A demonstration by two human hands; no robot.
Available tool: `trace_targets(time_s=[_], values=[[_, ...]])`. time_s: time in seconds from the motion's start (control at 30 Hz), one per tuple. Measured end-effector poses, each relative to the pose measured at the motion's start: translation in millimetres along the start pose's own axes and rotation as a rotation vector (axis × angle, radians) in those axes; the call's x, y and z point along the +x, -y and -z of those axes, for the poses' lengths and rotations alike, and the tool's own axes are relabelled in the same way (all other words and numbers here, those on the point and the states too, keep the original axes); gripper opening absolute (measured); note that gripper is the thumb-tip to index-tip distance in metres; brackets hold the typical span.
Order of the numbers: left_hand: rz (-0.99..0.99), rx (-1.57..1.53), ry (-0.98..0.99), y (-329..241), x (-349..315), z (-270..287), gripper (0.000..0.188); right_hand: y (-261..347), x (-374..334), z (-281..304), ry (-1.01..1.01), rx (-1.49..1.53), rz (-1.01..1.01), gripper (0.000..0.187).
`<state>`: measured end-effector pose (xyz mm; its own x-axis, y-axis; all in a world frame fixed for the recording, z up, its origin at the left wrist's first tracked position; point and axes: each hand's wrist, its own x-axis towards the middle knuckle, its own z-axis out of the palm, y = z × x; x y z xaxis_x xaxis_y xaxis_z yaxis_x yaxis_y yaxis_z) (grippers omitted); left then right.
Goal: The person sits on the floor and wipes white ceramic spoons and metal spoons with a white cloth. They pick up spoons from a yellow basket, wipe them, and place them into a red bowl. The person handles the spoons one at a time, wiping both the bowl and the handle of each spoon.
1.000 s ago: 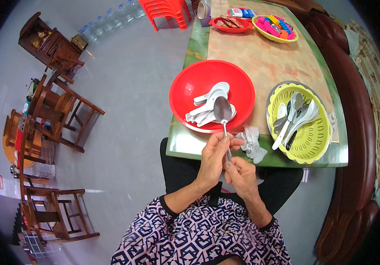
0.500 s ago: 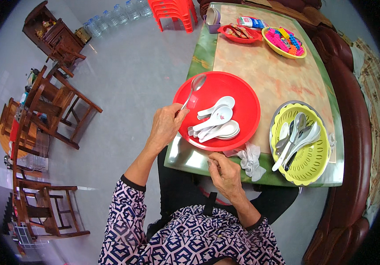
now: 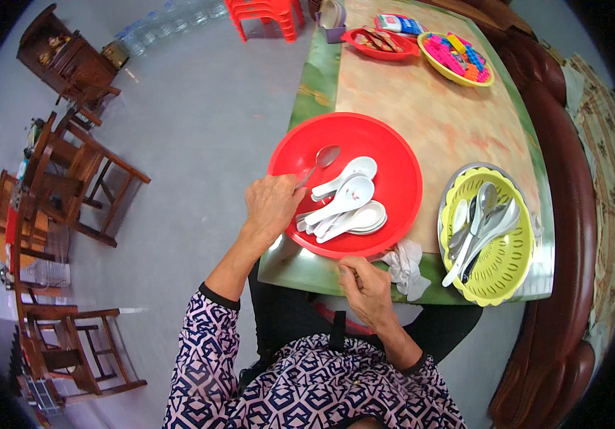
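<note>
My left hand (image 3: 272, 207) is closed around the handle of a metal spoon (image 3: 327, 156), whose bowl hangs over the red basin (image 3: 395, 154). Inside the basin, white soup spoons (image 3: 354, 191) lie in stacked groups just right of my fingers. My right hand (image 3: 370, 289) is curled into a loose fist at the table's front edge, by the basin's near rim; whatever its fingers may hold is hidden. Beside it lies a crumpled white tissue (image 3: 409, 270). To the right, a yellow-green slotted basket (image 3: 511, 268) contains several ladles and big spoons (image 3: 480, 225), some white, some metal, some dark.
At the table's far end are a yellow bowl of colourful toy bricks (image 3: 458, 58), a red dish with packets (image 3: 379, 44) and a purple container (image 3: 332, 32). A brown leather sofa (image 3: 561, 214) lines the right side. Wooden chairs (image 3: 96, 168) stand on the left.
The metal spoon's bowl has come down and slightly right, closer to the white spoons. My right hand stays curled near the basin's rim. The whole view has shifted a little.
</note>
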<state>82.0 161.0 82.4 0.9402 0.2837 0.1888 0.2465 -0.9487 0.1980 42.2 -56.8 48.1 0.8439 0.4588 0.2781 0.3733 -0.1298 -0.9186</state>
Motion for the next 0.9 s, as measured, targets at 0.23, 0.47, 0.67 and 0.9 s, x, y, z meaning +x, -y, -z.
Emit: trace_targets(time_s=[0.23,0.47,0.67,0.9], values=[[0.011,-0.18,-0.059,-2,-7,-2,0.023,-4,-5,-2,-0.043,-0.068,0.129,0.008],[-0.022,-0.292,-0.252,-15,-20,25,0.021,-1,-32,13,-0.093,-0.056,0.083,0.008],[-0.328,-0.458,-0.262,-104,-29,27,0.014,-8,-60,40,-0.197,-0.087,0.053,0.005],[-0.589,-0.435,-0.027,-216,-29,-8,0.02,-13,-84,86,-0.323,-0.108,-0.004,0.006]])
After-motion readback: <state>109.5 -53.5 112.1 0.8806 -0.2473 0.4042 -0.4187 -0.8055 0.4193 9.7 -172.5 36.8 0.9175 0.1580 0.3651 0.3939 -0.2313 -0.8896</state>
